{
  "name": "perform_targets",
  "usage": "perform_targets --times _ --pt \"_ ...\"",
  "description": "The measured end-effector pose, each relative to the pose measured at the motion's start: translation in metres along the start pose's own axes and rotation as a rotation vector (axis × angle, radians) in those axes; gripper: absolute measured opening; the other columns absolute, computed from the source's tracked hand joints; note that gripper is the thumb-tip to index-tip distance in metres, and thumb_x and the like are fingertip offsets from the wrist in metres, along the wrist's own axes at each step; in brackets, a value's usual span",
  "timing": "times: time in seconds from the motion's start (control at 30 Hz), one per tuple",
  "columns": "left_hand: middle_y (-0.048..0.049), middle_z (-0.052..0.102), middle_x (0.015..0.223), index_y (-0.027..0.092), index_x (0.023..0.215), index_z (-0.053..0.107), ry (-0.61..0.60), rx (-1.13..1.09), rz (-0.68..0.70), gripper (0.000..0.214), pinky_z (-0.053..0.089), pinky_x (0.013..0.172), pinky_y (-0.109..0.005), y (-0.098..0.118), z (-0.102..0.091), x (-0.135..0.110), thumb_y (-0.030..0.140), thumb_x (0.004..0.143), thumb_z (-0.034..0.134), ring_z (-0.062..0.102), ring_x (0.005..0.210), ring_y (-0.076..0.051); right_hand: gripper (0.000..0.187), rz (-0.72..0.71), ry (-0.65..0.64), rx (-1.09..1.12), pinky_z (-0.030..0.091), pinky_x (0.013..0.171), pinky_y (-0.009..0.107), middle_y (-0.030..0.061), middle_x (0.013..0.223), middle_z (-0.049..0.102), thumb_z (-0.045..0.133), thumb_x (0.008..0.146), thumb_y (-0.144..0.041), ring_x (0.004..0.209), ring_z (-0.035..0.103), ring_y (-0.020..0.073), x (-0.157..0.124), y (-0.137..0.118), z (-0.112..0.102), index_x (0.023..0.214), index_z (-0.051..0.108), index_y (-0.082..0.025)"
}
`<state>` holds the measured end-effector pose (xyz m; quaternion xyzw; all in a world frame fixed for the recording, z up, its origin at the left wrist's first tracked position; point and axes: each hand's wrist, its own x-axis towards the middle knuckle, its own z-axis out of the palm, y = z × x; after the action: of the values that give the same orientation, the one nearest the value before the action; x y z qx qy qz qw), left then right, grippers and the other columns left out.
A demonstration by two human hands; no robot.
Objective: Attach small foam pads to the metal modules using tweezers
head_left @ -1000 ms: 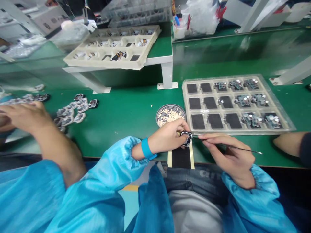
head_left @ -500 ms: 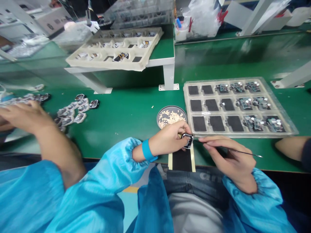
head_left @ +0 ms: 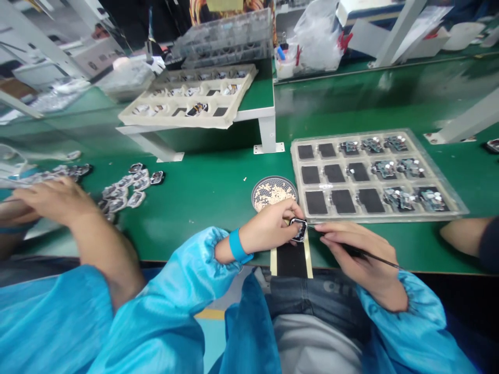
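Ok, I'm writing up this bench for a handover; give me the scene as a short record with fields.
Left hand: holds small framed casing
Right hand: holds slim tool, tip near casing
Beyond left hand: round dish of pale pieces
Near casing: black mat
Tray: circuit parts in several compartments
Far left: co-worker's hand

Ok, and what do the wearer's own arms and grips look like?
The left sleeve and right sleeve are bright light blue, slightly shiny and loose, gathered at the ends. The left grip is ungloved, with a blue wristband behind it; the right grip is ungloved too, no band showing.
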<state>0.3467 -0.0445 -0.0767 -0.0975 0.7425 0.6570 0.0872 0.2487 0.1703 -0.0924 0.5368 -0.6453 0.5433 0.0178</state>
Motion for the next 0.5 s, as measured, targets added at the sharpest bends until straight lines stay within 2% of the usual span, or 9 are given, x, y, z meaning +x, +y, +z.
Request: perform_targets --times 0.27,0.4,0.5 --pt "-0.0035 0.068 0.089 0.015 0.104 0.054 -0.021 -0.173 -0.061 0.024 0.060 0.061 -0.020 0.007 -0.001 0.000 0.020 0.087 0.070 0.074 0.069 -0.014 0.041 0.027 0.075 0.079 0.063 0.089 0.032 0.0053 0.108 0.076 0.075 0.078 0.005 0.101 0.074 0.0177 0.001 0.001 0.001 0.109 0.068 -0.020" --pt "-0.0048 0.069 0.089 0.012 0.105 0.059 0.003 -0.184 -0.057 0.027 0.060 0.061 -0.018 0.013 -0.001 0.000 0.022 0.085 0.074 0.072 0.067 -0.012 0.039 0.051 0.116 0.115 0.063 0.089 0.032 0.0046 0.106 0.076 0.076 0.078 0.004 0.100 0.074 0.0176 0.001 -0.001 -0.001 0.107 0.067 -0.020" --pt "-0.0054 0.069 0.086 0.011 0.106 0.062 0.007 -0.212 -0.086 0.028 0.063 0.062 -0.021 0.015 -0.002 -0.001 0.025 0.086 0.075 0.073 0.067 -0.014 0.039 0.075 0.129 0.132 0.063 0.089 0.032 0.0044 0.107 0.076 0.076 0.078 0.003 0.100 0.074 0.0179 0.001 -0.001 -0.001 0.107 0.067 -0.021"
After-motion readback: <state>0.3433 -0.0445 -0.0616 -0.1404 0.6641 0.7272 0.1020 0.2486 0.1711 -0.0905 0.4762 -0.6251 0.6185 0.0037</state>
